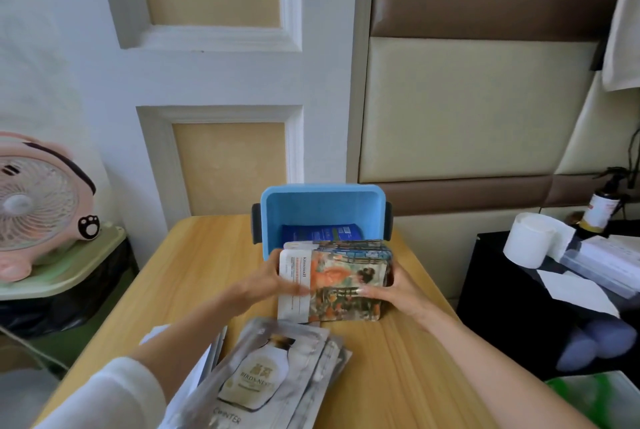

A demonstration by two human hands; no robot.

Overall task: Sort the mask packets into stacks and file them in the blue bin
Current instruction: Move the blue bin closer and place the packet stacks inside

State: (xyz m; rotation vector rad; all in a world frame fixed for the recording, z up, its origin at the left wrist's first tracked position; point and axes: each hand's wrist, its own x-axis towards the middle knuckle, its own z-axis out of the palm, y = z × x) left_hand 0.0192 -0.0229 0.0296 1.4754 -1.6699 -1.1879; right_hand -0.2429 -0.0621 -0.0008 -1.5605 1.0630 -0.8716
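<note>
Stack (346, 278): painted-print packets, white side strip.
Hands: left hand (273, 281) and right hand (396, 288) clasp stack's sides.
Blue bin (322, 206): one dark blue packet (320, 232) inside.

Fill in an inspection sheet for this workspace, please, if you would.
Surface: wooden table, far end at the wall.
Job's things: blue bin at the far edge, dark blue packet inside; printed stack in front of it; silver packets piled nearer.
Clutter: tissue roll and spray bottle on the dark unit to the right.
Grips: left hand and right hand hold the printed stack by its ends.
Cables: dark cord hanging far right.
Surroundings: pink fan to the left.
</note>
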